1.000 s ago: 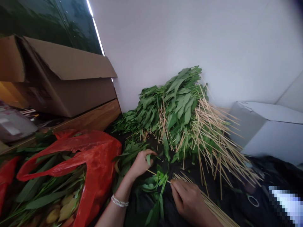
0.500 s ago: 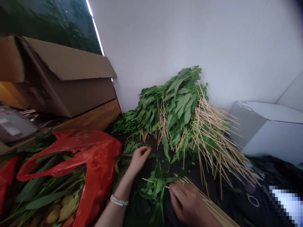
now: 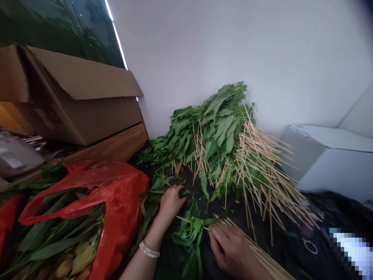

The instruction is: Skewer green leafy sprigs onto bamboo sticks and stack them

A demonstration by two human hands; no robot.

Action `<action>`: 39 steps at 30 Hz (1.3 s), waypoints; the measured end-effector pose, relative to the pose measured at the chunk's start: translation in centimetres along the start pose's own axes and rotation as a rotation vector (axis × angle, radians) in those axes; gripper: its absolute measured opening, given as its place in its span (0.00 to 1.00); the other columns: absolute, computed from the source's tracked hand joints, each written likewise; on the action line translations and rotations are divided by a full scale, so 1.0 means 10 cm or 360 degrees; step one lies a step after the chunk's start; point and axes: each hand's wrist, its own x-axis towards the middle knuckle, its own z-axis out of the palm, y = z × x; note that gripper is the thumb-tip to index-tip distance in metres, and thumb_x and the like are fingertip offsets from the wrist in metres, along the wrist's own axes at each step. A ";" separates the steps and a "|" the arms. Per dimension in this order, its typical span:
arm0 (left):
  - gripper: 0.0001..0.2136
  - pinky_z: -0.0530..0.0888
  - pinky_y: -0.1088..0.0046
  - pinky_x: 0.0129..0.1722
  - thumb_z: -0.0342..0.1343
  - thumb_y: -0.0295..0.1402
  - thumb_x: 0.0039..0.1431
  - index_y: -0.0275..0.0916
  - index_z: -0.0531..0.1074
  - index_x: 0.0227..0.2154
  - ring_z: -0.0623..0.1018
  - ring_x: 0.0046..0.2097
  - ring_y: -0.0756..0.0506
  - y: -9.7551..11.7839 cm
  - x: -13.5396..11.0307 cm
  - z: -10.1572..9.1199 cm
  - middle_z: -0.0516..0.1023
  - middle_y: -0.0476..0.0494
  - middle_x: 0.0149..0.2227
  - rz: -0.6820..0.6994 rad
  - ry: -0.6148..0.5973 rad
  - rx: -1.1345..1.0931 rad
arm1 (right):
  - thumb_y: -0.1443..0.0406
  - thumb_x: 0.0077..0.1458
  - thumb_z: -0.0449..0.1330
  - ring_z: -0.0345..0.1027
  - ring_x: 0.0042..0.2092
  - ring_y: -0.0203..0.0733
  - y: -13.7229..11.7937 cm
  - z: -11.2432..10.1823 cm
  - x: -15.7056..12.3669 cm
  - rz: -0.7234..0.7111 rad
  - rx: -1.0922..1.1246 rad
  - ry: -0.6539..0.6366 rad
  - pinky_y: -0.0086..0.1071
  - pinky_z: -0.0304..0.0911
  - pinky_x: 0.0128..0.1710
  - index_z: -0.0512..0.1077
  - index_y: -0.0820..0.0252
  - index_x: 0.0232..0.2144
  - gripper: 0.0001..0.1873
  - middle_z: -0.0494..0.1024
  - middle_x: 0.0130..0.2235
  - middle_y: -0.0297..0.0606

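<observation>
My left hand (image 3: 169, 202), with a bead bracelet at the wrist, rests palm down with curled fingers on loose green leaves (image 3: 159, 184) on the black surface. My right hand (image 3: 230, 249) pinches a thin bamboo skewer (image 3: 186, 220) that is threaded with several green leaves (image 3: 190, 229). The skewer points left toward my left hand. Under my right hand lies a bundle of bare skewers (image 3: 262, 254).
A big heap of leaf-loaded skewers (image 3: 224, 144) leans on the white wall behind. A red plastic bag (image 3: 110, 202) with leaves lies at left, below a cardboard box (image 3: 72, 101) on a wooden ledge. A grey box (image 3: 326, 159) stands at right.
My left hand let go of a leaf near the skewer, moved left and came down onto the loose leaves. My right hand kept the leafy skewer almost still.
</observation>
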 end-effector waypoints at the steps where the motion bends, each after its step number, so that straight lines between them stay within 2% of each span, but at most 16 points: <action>1: 0.14 0.67 0.69 0.40 0.58 0.29 0.48 0.42 0.75 0.41 0.74 0.43 0.40 0.01 0.00 -0.02 0.77 0.41 0.40 0.0001 0.0036 0.0013 | 0.71 0.58 0.47 0.67 0.27 0.38 0.00 0.00 0.00 0.0009 0.0031 0.0009 0.31 0.55 0.27 0.69 0.59 0.35 0.11 0.72 0.26 0.35; 5: 0.10 0.66 0.68 0.43 0.55 0.31 0.53 0.42 0.75 0.38 0.73 0.44 0.41 0.07 0.02 -0.11 0.78 0.43 0.39 0.0118 0.0366 -0.0063 | 0.71 0.59 0.47 0.68 0.28 0.37 0.02 -0.02 -0.01 0.0051 0.0150 0.0094 0.30 0.59 0.29 0.68 0.60 0.37 0.11 0.73 0.27 0.37; 8: 0.07 0.64 0.62 0.47 0.57 0.30 0.51 0.42 0.74 0.35 0.71 0.47 0.39 0.12 0.02 -0.16 0.78 0.44 0.39 0.0163 0.0607 -0.0133 | 0.72 0.59 0.48 0.70 0.30 0.37 0.06 -0.02 -0.02 0.0089 0.0216 0.0191 0.30 0.61 0.32 0.67 0.60 0.41 0.11 0.74 0.29 0.37; 11: 0.05 0.64 0.60 0.48 0.58 0.31 0.50 0.41 0.71 0.32 0.71 0.48 0.39 0.16 0.01 -0.16 0.78 0.44 0.39 0.0191 0.0728 -0.0299 | 0.71 0.60 0.48 0.71 0.32 0.36 0.11 0.01 -0.02 0.0170 0.0273 0.0255 0.28 0.63 0.34 0.65 0.61 0.44 0.11 0.75 0.32 0.38; 15: 0.06 0.70 0.69 0.42 0.55 0.34 0.53 0.39 0.70 0.34 0.76 0.38 0.45 0.17 0.02 -0.14 0.77 0.46 0.34 0.0268 0.0497 -0.0748 | 0.69 0.61 0.45 0.72 0.33 0.37 0.17 0.09 -0.04 0.0375 0.0171 0.0174 0.28 0.64 0.33 0.66 0.59 0.43 0.11 0.76 0.34 0.37; 20: 0.08 0.71 0.71 0.43 0.55 0.34 0.54 0.37 0.74 0.35 0.77 0.39 0.46 0.20 0.02 -0.14 0.79 0.45 0.36 0.0268 0.0172 -0.1085 | 0.66 0.62 0.43 0.73 0.35 0.39 0.20 0.13 -0.07 0.0566 0.0074 0.0045 0.29 0.64 0.36 0.67 0.58 0.42 0.14 0.77 0.35 0.37; 24: 0.10 0.71 0.69 0.45 0.56 0.31 0.52 0.37 0.76 0.37 0.77 0.41 0.44 0.20 0.01 -0.16 0.80 0.44 0.38 0.0223 0.0008 -0.1251 | 0.66 0.62 0.43 0.73 0.35 0.39 0.20 0.12 -0.06 0.0634 0.0093 -0.0018 0.28 0.64 0.35 0.68 0.58 0.41 0.15 0.77 0.35 0.37; 30: 0.11 0.73 0.70 0.41 0.60 0.35 0.49 0.36 0.77 0.35 0.77 0.38 0.45 0.23 0.01 -0.16 0.80 0.43 0.36 0.0145 -0.0044 -0.1386 | 0.67 0.61 0.43 0.73 0.37 0.39 0.20 0.13 -0.06 0.0612 0.0103 -0.0042 0.29 0.64 0.37 0.68 0.58 0.42 0.15 0.77 0.37 0.37; 39: 0.12 0.73 0.71 0.39 0.63 0.35 0.45 0.35 0.77 0.32 0.78 0.36 0.45 0.26 -0.01 -0.15 0.80 0.43 0.34 0.0096 -0.0052 -0.1476 | 0.67 0.61 0.43 0.74 0.38 0.39 0.22 0.17 -0.09 0.0629 0.0073 -0.0082 0.29 0.65 0.39 0.68 0.58 0.44 0.16 0.77 0.38 0.38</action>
